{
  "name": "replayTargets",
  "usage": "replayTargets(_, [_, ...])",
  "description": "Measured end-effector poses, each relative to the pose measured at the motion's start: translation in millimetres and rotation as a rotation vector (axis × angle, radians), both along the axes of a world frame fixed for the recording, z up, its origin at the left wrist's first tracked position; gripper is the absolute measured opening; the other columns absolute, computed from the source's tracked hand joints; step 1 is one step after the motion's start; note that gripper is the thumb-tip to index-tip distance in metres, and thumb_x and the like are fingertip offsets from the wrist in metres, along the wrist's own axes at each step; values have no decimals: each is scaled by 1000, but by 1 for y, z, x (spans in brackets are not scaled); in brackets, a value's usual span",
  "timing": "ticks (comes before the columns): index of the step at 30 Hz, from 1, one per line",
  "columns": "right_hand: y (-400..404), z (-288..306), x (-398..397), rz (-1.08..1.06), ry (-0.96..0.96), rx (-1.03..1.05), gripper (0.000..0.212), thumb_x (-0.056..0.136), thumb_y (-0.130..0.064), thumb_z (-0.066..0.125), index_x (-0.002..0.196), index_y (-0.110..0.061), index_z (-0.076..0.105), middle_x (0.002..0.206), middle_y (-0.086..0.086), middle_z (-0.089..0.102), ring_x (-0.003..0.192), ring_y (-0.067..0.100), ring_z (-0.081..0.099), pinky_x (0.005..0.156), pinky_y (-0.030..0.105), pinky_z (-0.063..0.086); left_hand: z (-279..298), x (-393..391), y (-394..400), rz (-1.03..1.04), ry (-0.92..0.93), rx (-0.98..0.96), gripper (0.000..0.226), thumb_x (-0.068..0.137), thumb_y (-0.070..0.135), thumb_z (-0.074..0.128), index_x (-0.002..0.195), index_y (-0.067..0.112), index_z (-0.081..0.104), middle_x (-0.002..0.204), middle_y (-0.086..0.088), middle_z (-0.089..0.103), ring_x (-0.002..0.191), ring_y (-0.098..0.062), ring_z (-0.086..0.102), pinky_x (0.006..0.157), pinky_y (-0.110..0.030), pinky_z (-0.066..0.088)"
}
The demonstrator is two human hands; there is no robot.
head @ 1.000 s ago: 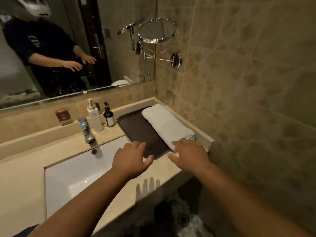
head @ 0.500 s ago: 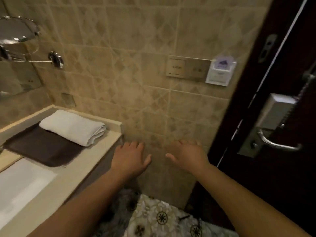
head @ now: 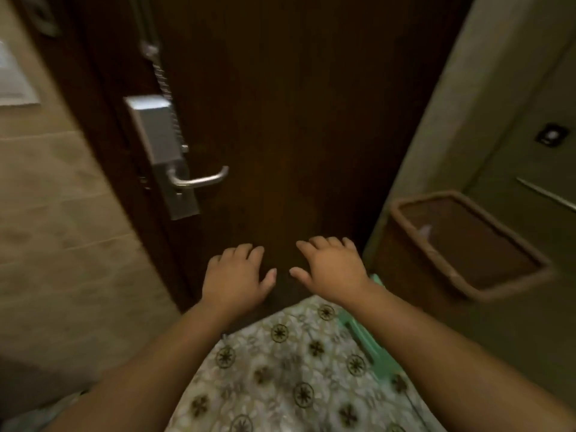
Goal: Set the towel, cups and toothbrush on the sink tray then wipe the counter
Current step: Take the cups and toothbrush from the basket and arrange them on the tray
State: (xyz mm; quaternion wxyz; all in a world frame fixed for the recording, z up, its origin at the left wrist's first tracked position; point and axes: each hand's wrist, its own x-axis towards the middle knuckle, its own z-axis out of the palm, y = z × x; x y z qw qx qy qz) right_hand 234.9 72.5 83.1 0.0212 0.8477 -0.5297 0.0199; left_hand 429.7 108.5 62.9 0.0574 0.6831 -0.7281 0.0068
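While empty, two hands (head: 285, 277), one door (head: 296, 120).

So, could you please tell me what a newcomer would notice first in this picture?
Probably the two bare hands, left hand and right hand, spread open and empty at centre in front of a dark wooden door. Next, the silver lever handle on its lock plate at the door's left side, and the brown wastebasket against the wall on the right.

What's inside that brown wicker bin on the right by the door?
The brown wicker bin shows a dark lining and one small pale scrap near its far wall. Its near inner wall and bottom are hidden by the rim.
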Motion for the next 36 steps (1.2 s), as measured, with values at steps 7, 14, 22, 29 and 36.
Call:
replayTargets(7, [-30, -13, -121, -230, -15, 13, 64, 90, -65, 37, 144, -30, 38, 138, 2, 53, 125, 29, 47, 103, 55, 33, -10, -118, -73, -240, 38, 5, 68, 92, 64, 28, 145, 24, 39, 148, -5, 45, 133, -27, 41, 103, -47, 37])
replayTargets(14, [-72, -17, -202, -414, -4, 7, 66, 87, -68, 35, 141, -30, 42, 136, 4, 55, 123, 30, 48, 102, 55, 35, -17, -191, -148, -388, 68, 34, 68, 93, 64, 28, 147, 24, 37, 150, -5, 43, 135, -27, 39, 104, -47, 35])
replayTargets(22, [-121, -29, -301, -517, -28, -8, 67, 88, -69, 34, 142, -30, 42, 136, 3, 54, 122, 28, 48, 102, 50, 34, -25, -276, -214, -434, 56, 51, 69, 92, 65, 30, 147, 24, 36, 150, -4, 42, 135, -26, 39, 106, -47, 34])
replayTargets(29, [-230, -78, -401, -382, -15, 51, 68, 87, -70, 33, 140, -28, 43, 137, 4, 52, 123, 28, 46, 103, 50, 34, -71, -367, -278, -257, 59, 69, 72, 88, 68, 26, 146, 26, 37, 149, -4, 43, 134, -27, 38, 109, -56, 27])
replayTargets(36, [-351, -152, -473, -79, 78, 275, 68, 88, -68, 36, 141, -27, 41, 144, 6, 45, 129, 29, 41, 102, 48, 33, -117, -451, -302, 63, 143, 205, 66, 92, 61, 34, 146, 23, 36, 152, -7, 38, 138, -30, 33, 113, -59, 21])
